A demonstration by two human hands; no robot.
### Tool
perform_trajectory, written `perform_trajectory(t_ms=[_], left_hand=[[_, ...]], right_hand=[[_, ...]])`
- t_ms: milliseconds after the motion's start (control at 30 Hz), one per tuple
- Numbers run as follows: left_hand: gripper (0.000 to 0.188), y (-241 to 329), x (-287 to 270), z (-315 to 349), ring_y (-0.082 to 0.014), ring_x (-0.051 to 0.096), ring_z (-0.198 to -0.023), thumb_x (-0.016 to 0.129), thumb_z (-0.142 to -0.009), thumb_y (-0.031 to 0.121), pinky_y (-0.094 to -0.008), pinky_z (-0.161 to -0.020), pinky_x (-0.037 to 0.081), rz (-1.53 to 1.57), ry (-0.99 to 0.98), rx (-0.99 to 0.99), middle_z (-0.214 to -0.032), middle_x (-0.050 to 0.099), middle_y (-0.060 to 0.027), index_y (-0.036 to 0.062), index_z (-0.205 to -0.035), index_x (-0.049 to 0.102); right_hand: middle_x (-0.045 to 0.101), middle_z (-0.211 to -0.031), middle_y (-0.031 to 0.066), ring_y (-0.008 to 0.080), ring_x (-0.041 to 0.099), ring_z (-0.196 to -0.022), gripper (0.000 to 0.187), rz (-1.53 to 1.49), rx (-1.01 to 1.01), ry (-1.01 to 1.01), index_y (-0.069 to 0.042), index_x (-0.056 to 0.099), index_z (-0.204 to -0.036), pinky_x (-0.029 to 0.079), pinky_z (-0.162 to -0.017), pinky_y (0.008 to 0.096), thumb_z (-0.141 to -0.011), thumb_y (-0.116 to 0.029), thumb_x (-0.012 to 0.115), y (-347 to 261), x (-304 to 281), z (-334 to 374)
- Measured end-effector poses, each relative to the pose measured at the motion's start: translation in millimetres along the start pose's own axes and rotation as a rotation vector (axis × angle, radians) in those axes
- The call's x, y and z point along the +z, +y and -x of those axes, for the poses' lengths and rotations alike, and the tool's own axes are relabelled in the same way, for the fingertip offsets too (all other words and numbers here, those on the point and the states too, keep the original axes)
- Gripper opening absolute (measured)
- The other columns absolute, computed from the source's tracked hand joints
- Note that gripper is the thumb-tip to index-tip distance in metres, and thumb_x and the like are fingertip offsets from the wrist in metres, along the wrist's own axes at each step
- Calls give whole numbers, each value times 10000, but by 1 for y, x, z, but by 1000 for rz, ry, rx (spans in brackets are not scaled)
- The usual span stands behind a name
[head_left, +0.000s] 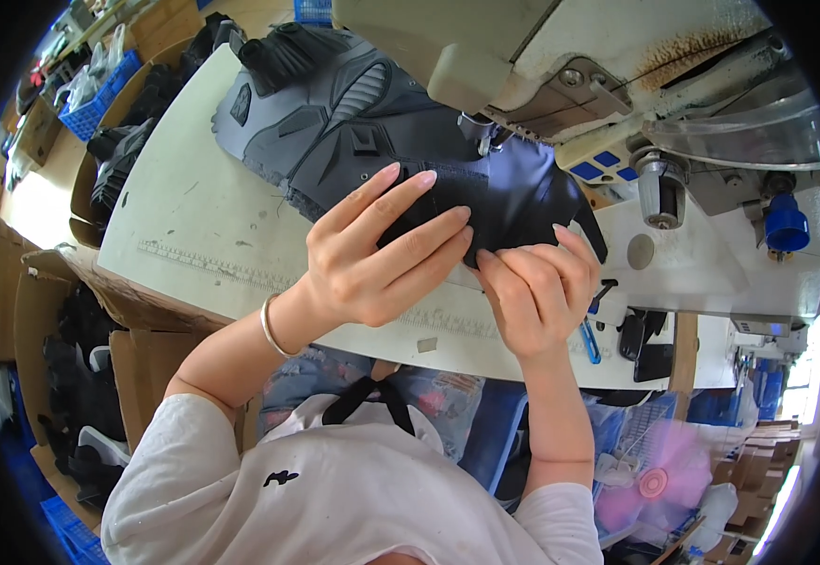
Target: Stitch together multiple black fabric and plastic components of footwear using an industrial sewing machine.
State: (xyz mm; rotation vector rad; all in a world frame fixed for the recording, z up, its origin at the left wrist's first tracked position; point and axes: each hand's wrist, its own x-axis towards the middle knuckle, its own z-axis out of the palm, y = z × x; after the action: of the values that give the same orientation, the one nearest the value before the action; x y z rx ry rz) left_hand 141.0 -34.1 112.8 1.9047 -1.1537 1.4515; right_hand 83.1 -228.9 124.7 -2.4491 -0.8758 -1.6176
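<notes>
A dark grey moulded fabric piece (306,132) with raised panels and a ribbed oval lies on the white sewing table (184,202). Its black right part passes under the presser foot (488,141) of a sewing machine (514,56), where a light shines on it. My left hand (363,250) rests on the black part with fingers stretched out, holding nothing. Close beside it, my right hand (537,292) pinches the near edge of the piece between thumb and fingers. The needle's tip cannot be made out.
A printed ruler (231,268) runs along the table's near side. To the right lie a blue-handled cutter (590,341) and a black phone (654,363). Cardboard boxes (137,377) with black pieces stand at left. A pink fan (653,482) is at lower right.
</notes>
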Motion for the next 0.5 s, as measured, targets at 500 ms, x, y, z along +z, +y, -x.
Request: perform_trajectory(t_ms=[500], left_hand=[[140, -9, 6, 6, -305, 742, -1015, 785, -732, 127, -426, -899, 609, -2, 78, 46, -954, 776, -31, 95, -868, 775]], right_hand=[[787, -951, 16, 167, 746, -973, 38, -26, 23, -69, -108, 728, -871, 521, -1046, 461, -858, -112, 763, 4, 0, -3]])
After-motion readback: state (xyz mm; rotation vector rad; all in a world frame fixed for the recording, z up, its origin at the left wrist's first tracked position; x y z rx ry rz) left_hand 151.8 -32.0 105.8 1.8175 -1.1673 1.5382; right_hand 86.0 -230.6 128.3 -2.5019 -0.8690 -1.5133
